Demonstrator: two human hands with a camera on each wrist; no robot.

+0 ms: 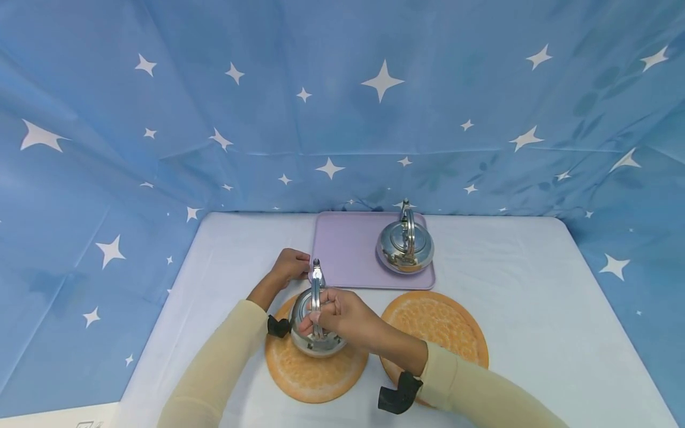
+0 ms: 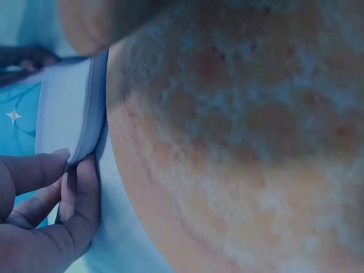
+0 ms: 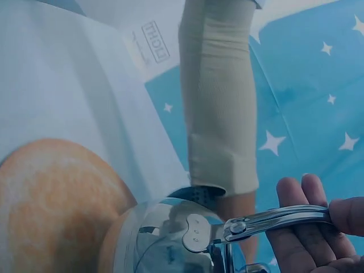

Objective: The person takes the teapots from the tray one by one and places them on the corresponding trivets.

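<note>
My right hand holds the upright handle of a shiny steel kettle; in the right wrist view thumb and fingers wrap around the metal handle. The kettle overlaps the left of two round orange mats in the head view. At the near left corner of a light purple tray, my left hand pinches the rim between thumb and fingers, which shows closely in the left wrist view. A second steel kettle stands on the right side of that tray, its spout facing away.
The right round mat lies partly under my right forearm on the white tabletop. A blue curtain with white stars hangs behind the table and along both sides. Black straps are on my wrists.
</note>
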